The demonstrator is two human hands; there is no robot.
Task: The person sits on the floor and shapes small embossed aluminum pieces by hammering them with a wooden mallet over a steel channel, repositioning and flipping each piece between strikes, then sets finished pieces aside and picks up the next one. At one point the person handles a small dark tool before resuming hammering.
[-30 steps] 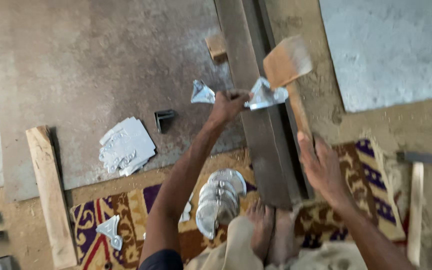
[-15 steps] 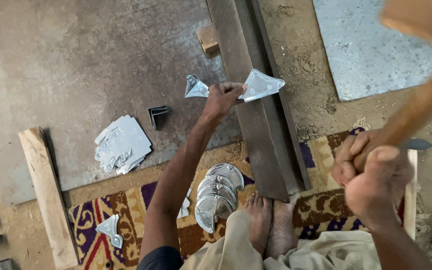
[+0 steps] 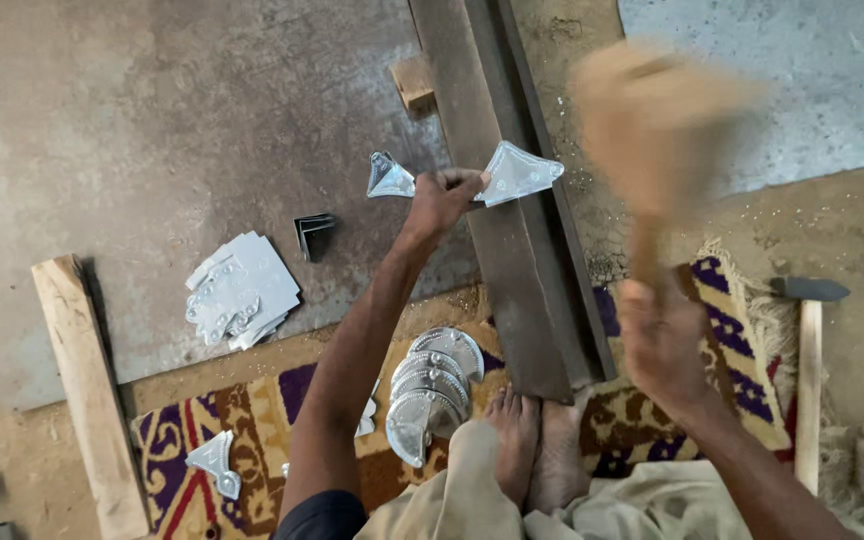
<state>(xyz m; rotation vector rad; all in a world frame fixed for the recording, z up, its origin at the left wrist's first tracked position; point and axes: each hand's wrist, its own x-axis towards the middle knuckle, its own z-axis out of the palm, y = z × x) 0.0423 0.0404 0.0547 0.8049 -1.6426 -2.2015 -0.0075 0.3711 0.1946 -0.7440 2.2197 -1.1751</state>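
Clearly the biggest thing under the hands is the long dark steel beam (image 3: 512,210), which runs from the top of the floor down to the person's bare feet (image 3: 537,450) on the patterned rug (image 3: 252,420). Across its edge lies the folded metal piece (image 3: 517,172), shiny and roughly triangular, with a second wing (image 3: 389,177) sticking out left of the fist. The left hand (image 3: 442,198) is closed tight around the middle of that piece, fingers very close to the face resting on the beam. The right hand (image 3: 660,335) is wrapped firmly around the handle of a wooden mallet (image 3: 652,125), whose head is a blur above and right of the piece.

The main risk, as I judge it, is the mallet landing off the beam's edge and catching the left knuckles, since they sit just beside the strike spot. A glancing blow could also twist the thin sheet out of the fist or crease it wrongly. Feet touching the beam's end might take a jolt if it shifts
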